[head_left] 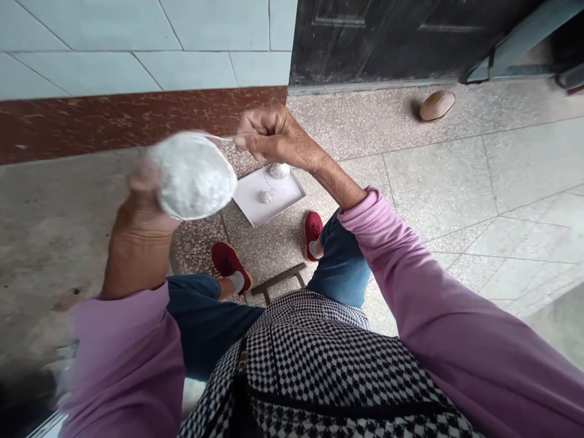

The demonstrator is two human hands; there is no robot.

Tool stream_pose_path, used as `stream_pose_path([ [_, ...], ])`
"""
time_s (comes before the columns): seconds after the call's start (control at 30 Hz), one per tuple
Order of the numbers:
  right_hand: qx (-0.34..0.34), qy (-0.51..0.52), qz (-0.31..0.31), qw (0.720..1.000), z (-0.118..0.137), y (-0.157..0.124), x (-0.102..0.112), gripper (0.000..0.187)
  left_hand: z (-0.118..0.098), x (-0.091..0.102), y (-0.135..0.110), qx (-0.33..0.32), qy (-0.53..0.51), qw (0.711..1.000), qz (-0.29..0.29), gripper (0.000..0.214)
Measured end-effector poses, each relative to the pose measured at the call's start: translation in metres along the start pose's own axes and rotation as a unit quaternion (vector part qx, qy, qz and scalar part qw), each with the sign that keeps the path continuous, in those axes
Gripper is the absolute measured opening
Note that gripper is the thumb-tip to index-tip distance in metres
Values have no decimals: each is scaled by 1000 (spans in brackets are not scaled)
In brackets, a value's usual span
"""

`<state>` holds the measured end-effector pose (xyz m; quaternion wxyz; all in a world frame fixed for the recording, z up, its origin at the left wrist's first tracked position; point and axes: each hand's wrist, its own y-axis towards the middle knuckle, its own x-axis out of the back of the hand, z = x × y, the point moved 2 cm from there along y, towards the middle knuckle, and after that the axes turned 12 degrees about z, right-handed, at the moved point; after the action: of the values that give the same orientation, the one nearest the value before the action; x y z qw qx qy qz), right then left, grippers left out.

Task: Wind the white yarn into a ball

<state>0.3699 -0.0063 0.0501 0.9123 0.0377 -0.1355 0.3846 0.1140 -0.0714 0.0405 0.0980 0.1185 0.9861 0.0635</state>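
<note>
My left hand (146, 191), blurred, is closed on the near left side of a large white rounded bundle (198, 176) with a crinkled surface. Its fingers are partly hidden behind the bundle. A thin white string (221, 138) runs round the bundle's edge and stretches off to the right. The far end of that string is pinched between the thumb and fingers of my right hand (269, 134). Below my right hand, a shallow white tray (255, 210) lies on the floor. In it are a white ridged ball (280, 170) and a smaller crumpled white clump (266, 196).
My red shoes (225, 260) stand on the speckled floor near the tray, with a wooden bar (279, 278) between my legs. A tiled wall (201, 70) and a dark door (374, 42) rise ahead. A rounded brownish object (437, 106) lies by the doorway.
</note>
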Motion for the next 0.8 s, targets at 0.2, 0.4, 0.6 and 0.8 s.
stream_pose_path([
  [0.2, 1, -23, 18, 1000, -9, 13, -14, 69, -15, 13, 6, 43, -77, 994, -60, 118],
  [0.4, 17, -67, 100, 993, 2, 10, -54, 45, 4, 4, 19, -38, -100, 989, -101, 92],
  [0.6, 97, -8, 179, 979, 17, -2, -62, 71, 42, 41, 42, -140, 167, 955, -201, 108],
  [0.8, 39, -33, 50, 997, 6, 0, -22, 67, 54, 46, 24, 33, 237, 970, -42, 98],
])
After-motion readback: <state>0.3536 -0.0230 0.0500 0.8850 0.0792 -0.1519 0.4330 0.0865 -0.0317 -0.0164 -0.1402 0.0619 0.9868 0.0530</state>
